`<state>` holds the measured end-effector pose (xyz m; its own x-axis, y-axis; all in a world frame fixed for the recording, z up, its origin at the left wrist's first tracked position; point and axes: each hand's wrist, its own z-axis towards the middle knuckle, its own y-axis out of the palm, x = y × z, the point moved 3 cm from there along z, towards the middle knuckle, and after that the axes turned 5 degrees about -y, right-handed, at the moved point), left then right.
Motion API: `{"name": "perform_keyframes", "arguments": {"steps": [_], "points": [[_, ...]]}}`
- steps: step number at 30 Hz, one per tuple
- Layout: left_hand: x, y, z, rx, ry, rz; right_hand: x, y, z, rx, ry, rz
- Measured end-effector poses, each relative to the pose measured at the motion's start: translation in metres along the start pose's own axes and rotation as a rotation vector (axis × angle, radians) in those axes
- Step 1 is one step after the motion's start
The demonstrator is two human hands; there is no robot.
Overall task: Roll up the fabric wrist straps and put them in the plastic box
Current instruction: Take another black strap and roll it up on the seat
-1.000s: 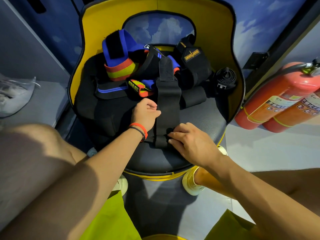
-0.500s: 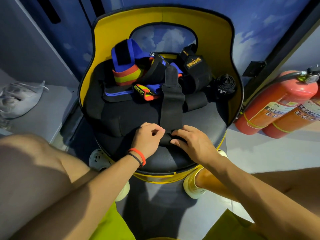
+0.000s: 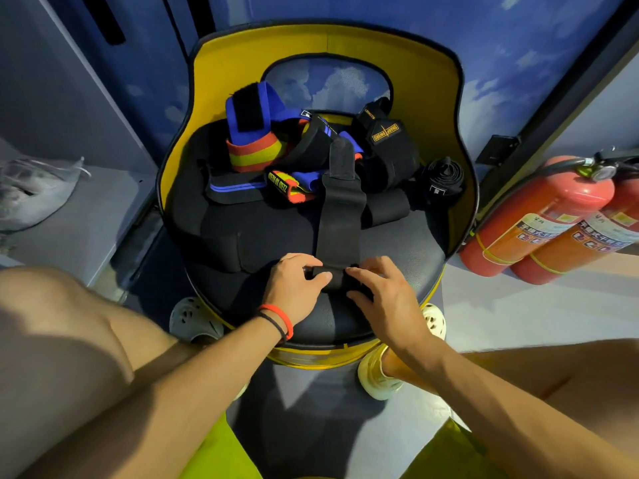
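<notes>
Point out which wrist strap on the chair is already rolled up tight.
The black coiled strap at the seat's far right edge, wound into a spiral. The others lie loose or folded, and the long black strap between both hands is only started.

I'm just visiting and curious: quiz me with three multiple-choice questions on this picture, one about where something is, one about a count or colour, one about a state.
1. Where do the red fire extinguishers lie?
A. right of the yellow-backed chair
B. on the seat
C. left of the chair

2. What colour is the thicker band on the left hand's wrist?
A. green
B. red-orange
C. white

3. In what state is the long black fabric strap under both hands?
A. fully rolled
B. rolled at the near end only
C. hanging off the seat

Answers: 1 A, they lean by the wall on the chair's right. 2 B, it shows red-orange beside a thin black one. 3 B, the left hand and right hand pinch a small roll while the rest lies flat.
</notes>
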<state>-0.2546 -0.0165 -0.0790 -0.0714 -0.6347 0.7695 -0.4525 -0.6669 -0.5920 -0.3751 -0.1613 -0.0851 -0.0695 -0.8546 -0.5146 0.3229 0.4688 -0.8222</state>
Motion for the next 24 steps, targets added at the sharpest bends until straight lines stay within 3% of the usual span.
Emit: {"name": "perform_keyframes", "arguments": {"steps": [10,15,24], "points": [[0.004,-0.002,-0.006,-0.025,-0.064,-0.070,0.008,-0.007,0.014,-0.012,0.394,0.286],[0.001,0.001,-0.012,-0.087,-0.140,-0.144,0.008,-0.011,0.014,-0.073,0.396,0.280],[-0.003,-0.004,-0.014,-0.159,-0.130,-0.053,0.013,-0.017,0.012,-0.082,0.497,0.295]]}}
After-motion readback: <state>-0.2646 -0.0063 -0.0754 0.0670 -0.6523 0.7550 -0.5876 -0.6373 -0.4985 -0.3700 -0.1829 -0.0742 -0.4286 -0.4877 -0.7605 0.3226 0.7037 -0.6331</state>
